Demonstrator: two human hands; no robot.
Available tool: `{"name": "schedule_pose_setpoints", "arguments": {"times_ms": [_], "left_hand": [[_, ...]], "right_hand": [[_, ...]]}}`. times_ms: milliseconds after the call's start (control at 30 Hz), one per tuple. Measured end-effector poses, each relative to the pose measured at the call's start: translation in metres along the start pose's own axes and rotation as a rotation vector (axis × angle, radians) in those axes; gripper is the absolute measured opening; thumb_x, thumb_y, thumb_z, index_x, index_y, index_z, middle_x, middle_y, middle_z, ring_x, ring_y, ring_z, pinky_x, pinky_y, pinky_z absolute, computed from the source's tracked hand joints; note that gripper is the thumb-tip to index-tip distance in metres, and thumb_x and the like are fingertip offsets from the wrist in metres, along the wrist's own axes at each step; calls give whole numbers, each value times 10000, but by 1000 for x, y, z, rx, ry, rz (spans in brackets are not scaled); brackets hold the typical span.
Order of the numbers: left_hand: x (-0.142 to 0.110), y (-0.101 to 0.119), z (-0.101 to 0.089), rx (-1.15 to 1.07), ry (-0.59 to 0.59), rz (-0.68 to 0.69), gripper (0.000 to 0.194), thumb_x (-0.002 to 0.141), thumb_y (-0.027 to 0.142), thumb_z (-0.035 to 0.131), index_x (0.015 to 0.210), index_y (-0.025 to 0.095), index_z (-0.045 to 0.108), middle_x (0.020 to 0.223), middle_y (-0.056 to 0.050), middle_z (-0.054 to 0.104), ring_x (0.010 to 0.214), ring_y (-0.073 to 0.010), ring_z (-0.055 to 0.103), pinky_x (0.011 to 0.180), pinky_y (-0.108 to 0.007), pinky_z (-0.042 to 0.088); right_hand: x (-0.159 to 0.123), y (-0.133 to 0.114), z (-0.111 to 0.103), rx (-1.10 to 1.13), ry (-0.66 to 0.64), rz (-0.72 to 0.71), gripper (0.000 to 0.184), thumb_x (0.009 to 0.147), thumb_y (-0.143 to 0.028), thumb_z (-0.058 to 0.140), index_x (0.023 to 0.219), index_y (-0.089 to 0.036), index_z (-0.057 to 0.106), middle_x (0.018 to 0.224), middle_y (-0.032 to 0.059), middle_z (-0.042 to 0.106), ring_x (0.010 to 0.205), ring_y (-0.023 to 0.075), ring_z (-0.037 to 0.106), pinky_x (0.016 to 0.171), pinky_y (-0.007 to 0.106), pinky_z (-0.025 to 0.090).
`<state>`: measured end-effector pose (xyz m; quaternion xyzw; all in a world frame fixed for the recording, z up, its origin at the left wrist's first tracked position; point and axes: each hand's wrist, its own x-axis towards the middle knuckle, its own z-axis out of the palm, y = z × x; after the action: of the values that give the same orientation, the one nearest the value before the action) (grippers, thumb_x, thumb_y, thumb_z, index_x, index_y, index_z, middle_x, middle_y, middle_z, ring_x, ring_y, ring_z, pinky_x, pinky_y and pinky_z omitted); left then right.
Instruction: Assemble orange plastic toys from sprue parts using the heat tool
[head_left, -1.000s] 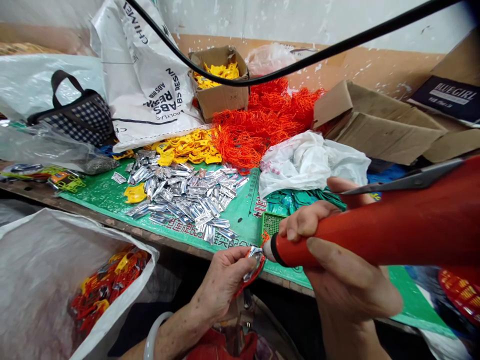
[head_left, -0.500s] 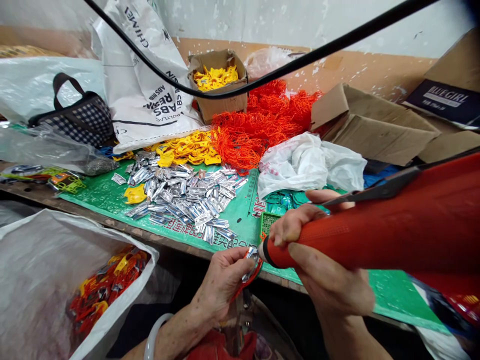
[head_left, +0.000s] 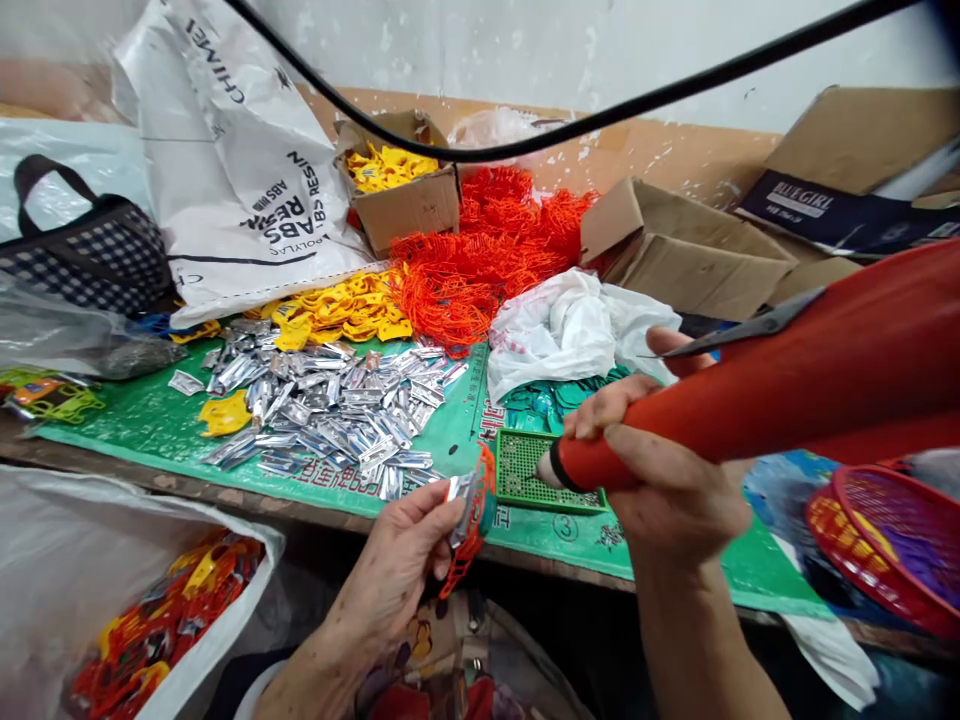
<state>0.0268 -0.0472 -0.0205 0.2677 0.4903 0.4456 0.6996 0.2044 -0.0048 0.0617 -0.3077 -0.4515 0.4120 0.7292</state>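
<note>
My left hand pinches an orange plastic piece with a silver metal plate laid against it, just off the table's front edge. My right hand wraps around a red power screwdriver. The screwdriver's pale tip points down into a small green tray full of tiny holes; whether a screw sits at the tip is too small to tell. Left of the tray spreads a heap of loose silver plates.
Yellow pieces and tangled orange pieces lie behind the plates. Cardboard boxes and a white plastic bag stand further back. An open sack holds red and yellow pieces at lower left. A black cable hangs across the view.
The screwdriver tip has left the orange piece and moved to the green tray. My left hand has drawn left and tilted the piece upright. The view has shifted right.
</note>
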Motion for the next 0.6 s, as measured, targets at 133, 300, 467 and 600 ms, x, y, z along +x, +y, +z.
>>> {"name": "schedule_pose_setpoints", "arguments": {"times_ms": [133,300,467,600], "left_hand": [[4,9,-5,-5,26,9,422,611,434,888,809,166,629,654,64,614,457,-54,513,437,-181,475],[7,11,-4,147,8,-6,424,647,473,843,768,165,578,569,66,599,441,-71,552,437,-182,492],[12,5,1,202,46,-4,395,703,414,788,936,163,590,617,60,627,440,-75,558,435,-184,486],[18,1,4,237,36,5,372,736,402,742,963,152,588,649,49,635,448,-72,564,438,-182,484]], "right_hand": [[5,18,-25,-141,97,5,481,612,-146,743,1060,-234,592,634,-71,638,528,152,556,574,347,474],[0,41,-43,-211,104,28,267,645,-135,753,849,-208,598,639,-57,636,543,145,578,602,347,476],[-2,48,-44,-219,81,41,204,645,-140,747,772,-207,604,682,-39,638,580,142,580,599,340,495],[-2,51,-41,-201,40,59,180,660,-140,732,763,-219,607,657,-47,620,557,139,571,574,335,496]]}}
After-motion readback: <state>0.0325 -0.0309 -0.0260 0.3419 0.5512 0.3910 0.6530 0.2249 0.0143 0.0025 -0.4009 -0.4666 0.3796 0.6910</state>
